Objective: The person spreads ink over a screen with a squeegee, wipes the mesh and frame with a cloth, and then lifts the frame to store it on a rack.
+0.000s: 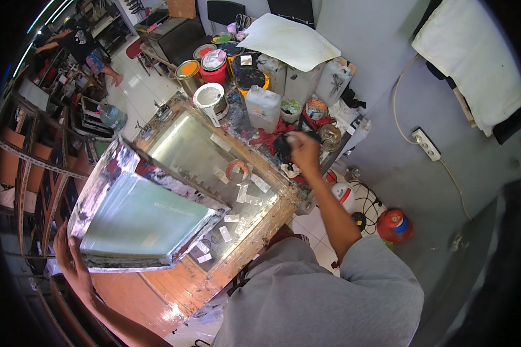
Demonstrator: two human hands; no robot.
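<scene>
A screen printing frame with pale green mesh and stained, taped borders stands tilted over the left part of the worktable. My left hand grips its near left edge, the fingers partly hidden by the frame. Over at the cluttered right end of the table, my right hand is closed on a dark bundle that looks like a black cloth. Red rags lie around it. A glass pane set in the wooden tabletop bears a roll of brown tape and several pale tape strips.
Paint cans, a white bucket and a white jerrycan crowd the far side. A power strip hangs on the right wall above a red gas cylinder. Another person stands at the far left.
</scene>
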